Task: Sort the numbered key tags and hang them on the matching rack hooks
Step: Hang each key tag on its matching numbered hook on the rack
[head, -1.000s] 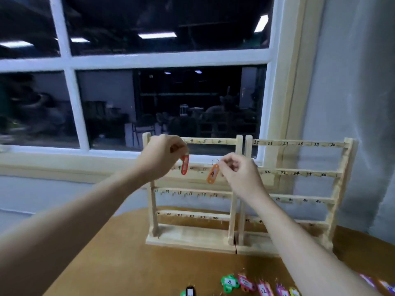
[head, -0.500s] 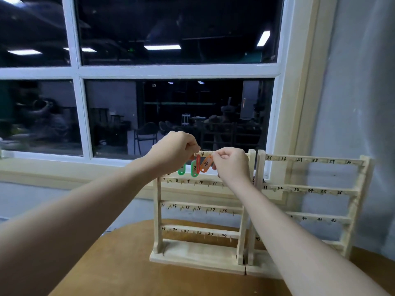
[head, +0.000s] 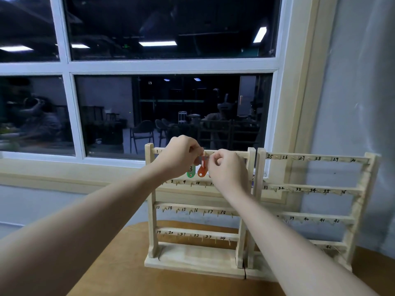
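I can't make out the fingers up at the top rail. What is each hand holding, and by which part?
Both hands, left and right, pinch at the top of the orange tag, at its ring by the rail. Exact finger contact is hidden.

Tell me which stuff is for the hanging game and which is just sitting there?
For the job:
- left rack
- right rack
- green tag
- orange tag
- left hand and right hand, both pinching at the top bar

Just there:
- window
- table
- wall
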`<state>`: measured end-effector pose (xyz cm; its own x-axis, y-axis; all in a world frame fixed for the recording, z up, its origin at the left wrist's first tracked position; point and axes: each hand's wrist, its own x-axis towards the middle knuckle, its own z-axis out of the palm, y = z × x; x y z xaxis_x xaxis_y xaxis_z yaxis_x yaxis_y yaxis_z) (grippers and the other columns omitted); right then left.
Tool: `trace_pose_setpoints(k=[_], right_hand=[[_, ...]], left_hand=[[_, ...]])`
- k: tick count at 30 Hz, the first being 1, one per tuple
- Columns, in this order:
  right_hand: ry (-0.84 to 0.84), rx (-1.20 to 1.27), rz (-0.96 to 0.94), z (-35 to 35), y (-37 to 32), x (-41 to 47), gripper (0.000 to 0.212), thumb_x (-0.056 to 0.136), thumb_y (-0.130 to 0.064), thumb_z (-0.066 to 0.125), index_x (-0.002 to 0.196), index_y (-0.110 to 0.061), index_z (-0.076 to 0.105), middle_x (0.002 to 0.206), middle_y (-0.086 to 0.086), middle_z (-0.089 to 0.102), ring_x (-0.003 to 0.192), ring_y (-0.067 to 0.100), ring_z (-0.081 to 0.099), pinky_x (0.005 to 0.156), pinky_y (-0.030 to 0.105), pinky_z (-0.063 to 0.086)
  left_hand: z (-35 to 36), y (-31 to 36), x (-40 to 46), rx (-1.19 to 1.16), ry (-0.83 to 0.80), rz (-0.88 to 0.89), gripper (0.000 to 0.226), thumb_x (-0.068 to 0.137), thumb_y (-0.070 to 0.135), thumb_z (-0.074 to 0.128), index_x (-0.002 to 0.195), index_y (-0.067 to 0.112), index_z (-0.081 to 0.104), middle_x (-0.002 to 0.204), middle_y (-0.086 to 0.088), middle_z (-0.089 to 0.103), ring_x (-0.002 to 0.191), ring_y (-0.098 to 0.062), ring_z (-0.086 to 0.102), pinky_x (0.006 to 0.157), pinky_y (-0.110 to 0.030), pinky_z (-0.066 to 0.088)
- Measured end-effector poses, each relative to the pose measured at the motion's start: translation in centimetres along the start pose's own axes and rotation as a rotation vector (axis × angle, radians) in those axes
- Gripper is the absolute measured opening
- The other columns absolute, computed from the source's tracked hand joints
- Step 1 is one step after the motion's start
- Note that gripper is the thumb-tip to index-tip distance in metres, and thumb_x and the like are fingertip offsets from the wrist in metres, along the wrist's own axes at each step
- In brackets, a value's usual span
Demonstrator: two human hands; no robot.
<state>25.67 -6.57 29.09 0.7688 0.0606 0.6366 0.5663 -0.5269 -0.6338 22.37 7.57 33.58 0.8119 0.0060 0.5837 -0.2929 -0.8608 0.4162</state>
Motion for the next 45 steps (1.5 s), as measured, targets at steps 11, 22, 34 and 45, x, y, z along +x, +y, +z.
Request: trace_pose_setpoints(k=[11,22,34,45], right_hand=[[0.005,0.031,-0.009,-0.1,1.9,-1.0,0.019,0.097,-0.025,0.060,0.079,-0.023,0.067,0.052,-0.009,0.058,0.042,0.006,0.046,0.046,0.020,0.032],[-0.150,-0.079,-0.056,-6.5,8.2,-6.9,0.020,0.099,-0.023,0.059,0.082,-0.023,0.067,0.050,-0.007,0.054,0.046,0.004,0.052,0.059,0.022,0.051],[-0.484,-0.483,0.367,-19.9,23.4,-16.7,0.019,0.089,-0.022,0.059,0.074,-0.012,0.067,0.074,0.001,0.069,0.077,0.022,0.064,0.075,0.037,0.054],[-0.393,-0.631,0.392,-21.8,29.4,-23.0,0.017,0.097,-0.028,0.060,0.083,-0.023,0.068,0.078,-0.013,0.044,0.089,0.016,0.049,0.088,0.034,0.041]], left_hand=[[0.9,0.5,0.2,0.042,0.014,-0.055,0.030,0.103,0.016,0.050,0.085,0.007,0.072,0.064,0.002,0.071,0.050,-0.019,0.069,0.056,-0.036,0.061],[1.4,1.1,-2.7,0.123,0.032,-0.157,0.031,0.103,0.025,0.054,0.081,0.012,0.071,0.067,0.002,0.071,0.051,-0.019,0.067,0.051,-0.034,0.059],[19.0,7.3,-13.6,-0.225,-0.251,-0.098,0.016,0.098,0.026,0.059,0.113,0.019,0.060,0.102,0.005,0.068,0.089,-0.015,0.065,0.074,-0.032,0.052],[33.2,12.3,-14.7,-0.141,-0.530,-0.037,0.024,0.098,0.018,0.055,0.115,0.017,0.073,0.115,0.002,0.072,0.099,-0.015,0.063,0.080,-0.023,0.044]])
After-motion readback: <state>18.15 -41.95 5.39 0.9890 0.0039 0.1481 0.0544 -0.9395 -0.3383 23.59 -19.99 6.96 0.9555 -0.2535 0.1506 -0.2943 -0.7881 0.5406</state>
